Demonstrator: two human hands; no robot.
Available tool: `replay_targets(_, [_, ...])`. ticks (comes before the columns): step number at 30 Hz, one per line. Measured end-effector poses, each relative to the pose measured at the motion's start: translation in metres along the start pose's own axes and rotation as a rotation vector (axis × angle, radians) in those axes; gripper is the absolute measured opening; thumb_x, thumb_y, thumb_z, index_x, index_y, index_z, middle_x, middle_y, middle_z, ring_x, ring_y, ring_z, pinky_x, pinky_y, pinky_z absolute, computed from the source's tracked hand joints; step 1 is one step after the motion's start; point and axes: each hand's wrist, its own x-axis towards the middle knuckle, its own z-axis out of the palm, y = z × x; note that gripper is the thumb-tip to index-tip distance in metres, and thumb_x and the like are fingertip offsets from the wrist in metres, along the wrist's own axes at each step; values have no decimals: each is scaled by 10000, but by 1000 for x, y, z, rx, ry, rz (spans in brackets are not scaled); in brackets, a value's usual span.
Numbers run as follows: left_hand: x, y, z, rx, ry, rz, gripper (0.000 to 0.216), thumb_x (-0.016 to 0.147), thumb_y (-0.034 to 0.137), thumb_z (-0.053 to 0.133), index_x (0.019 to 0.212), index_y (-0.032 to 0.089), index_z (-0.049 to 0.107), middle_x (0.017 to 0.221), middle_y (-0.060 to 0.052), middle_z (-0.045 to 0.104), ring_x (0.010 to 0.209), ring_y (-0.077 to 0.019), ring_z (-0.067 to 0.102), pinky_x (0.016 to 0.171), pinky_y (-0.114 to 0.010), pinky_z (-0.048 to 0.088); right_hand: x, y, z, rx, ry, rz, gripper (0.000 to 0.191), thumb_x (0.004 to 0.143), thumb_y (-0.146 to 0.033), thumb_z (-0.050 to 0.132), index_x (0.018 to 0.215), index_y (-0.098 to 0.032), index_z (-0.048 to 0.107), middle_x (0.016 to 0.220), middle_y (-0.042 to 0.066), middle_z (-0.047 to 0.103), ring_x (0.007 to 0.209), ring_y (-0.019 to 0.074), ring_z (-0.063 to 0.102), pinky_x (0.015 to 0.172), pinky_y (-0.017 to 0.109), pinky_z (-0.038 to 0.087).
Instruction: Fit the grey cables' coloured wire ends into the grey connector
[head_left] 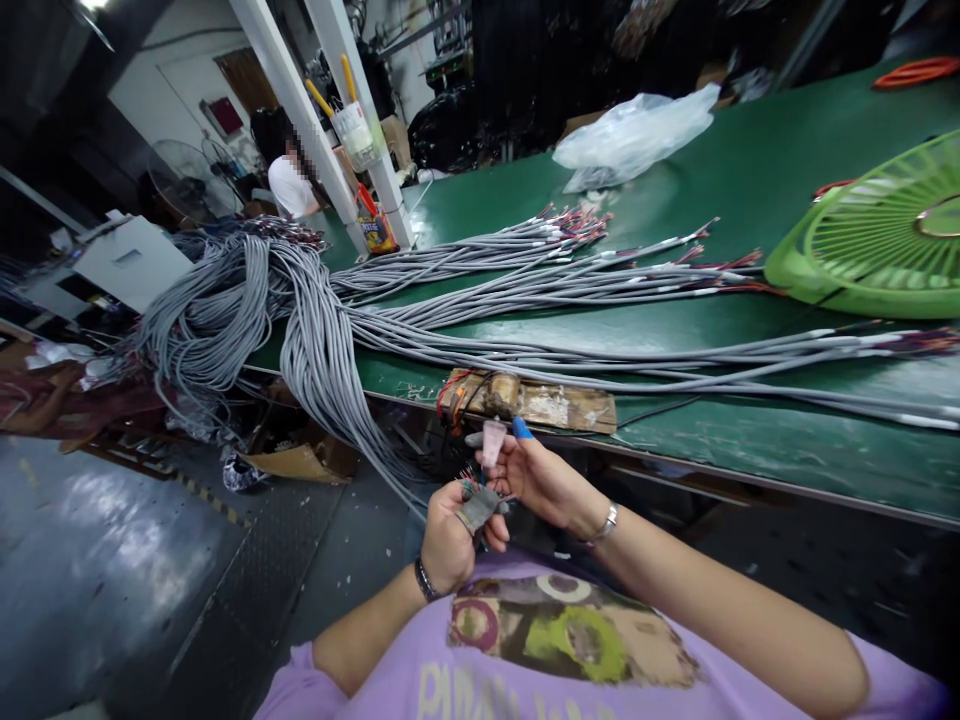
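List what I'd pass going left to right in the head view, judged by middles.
White box → left hand → right hand → plastic bag → green fan.

I have a long green table (pixel 739 150) crossing my view, two white posts (pixel 279 60) beyond, a pale wall (pixel 142 75) behind, shiny grey floor (pixel 97 530) at left, a light (pixel 93 4) above.

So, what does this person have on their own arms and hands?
Short lilac fabric sleeves. The left hand has a dark, narrow bracelet at its wrist; the right hand has a silver-coloured wristband and one bright blue fingertip cover.
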Motion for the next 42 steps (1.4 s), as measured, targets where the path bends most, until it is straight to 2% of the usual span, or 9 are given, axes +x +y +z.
replay_targets(5, [0, 3, 3, -29, 74, 108, 329, 657, 457, 669, 658, 138, 589, 458, -5, 597, 330, -86, 479, 356, -196, 348, 1, 2, 3, -119, 56, -144, 277, 727, -432, 673, 720, -163, 606, 626, -8, 542, 563, 95, 470, 533, 219, 402])
replay_targets(9, [4, 4, 4, -35, 92, 96, 313, 661, 441, 674, 643, 147, 568, 464, 6, 588, 344, -80, 471, 366, -192, 333, 1, 4, 1, -149, 78, -172, 362, 745, -528, 613, 741, -166, 618, 675, 8, 566, 575, 107, 478, 560, 255, 419])
replay_targets(13, [7, 4, 4, -34, 79, 85, 293, 677, 423, 666, 659, 146, 572, 468, 8, 582, 348, -79, 466, 367, -191, 321, 1, 6, -1, -330, 115, -261, 464, 754, -610, 545, 759, -156, 640, 649, 21, 579, 600, 130, 500, 601, 277, 415])
replay_targets(15, [8, 3, 4, -35, 75, 91, 272, 683, 401, 663, 659, 145, 575, 468, 7, 582, 347, -79, 466, 367, -190, 322, 3, 6, -1, -314, 101, -242, 489, 742, -631, 543, 762, -153, 649, 633, 26, 580, 588, 134, 499, 593, 282, 415])
replay_targets(19, [9, 2, 5, -29, 84, 92, 251, 685, 380, 661, 659, 145, 574, 471, 8, 586, 345, -79, 467, 366, -189, 327, 9, 8, 0, -100, 60, -184, 439, 712, -591, 613, 813, -167, 668, 689, 42, 615, 554, 129, 493, 542, 274, 412])
replay_targets(27, [9, -2, 0, 34, 68, 83, 255, 721, 377, 640, 649, 146, 559, 469, 7, 590, 337, -70, 462, 368, -179, 319, 13, 12, 1, 41, 122, -174, 360, 675, -525, 694, 750, -174, 660, 680, 23, 617, 576, 111, 508, 519, 223, 411])
replay_targets(35, [1, -7, -8, 48, 55, 89, 329, 683, 460, 662, 658, 146, 568, 463, 2, 591, 332, -85, 472, 362, -194, 344, -5, 7, -13, -78, -41, 35, 433, 674, -582, 657, 739, -156, 618, 689, 18, 594, 573, 99, 523, 547, 229, 444])
replay_targets(38, [-3, -12, -13, 111, 38, 67, 356, 688, 487, 658, 674, 141, 576, 480, -1, 599, 349, -90, 495, 381, -199, 369, -12, 3, -17, -220, -76, 101, 433, 678, -568, 660, 733, -143, 602, 676, 17, 592, 559, 96, 512, 537, 232, 434])
replay_targets(42, [-5, -13, -16, 196, -12, 61, 347, 713, 481, 643, 708, 139, 583, 505, -2, 612, 381, -95, 524, 418, -204, 405, -17, -3, -14, -502, -99, 76, 367, 644, -465, 728, 671, -136, 568, 611, -20, 559, 535, 78, 467, 548, 227, 399])
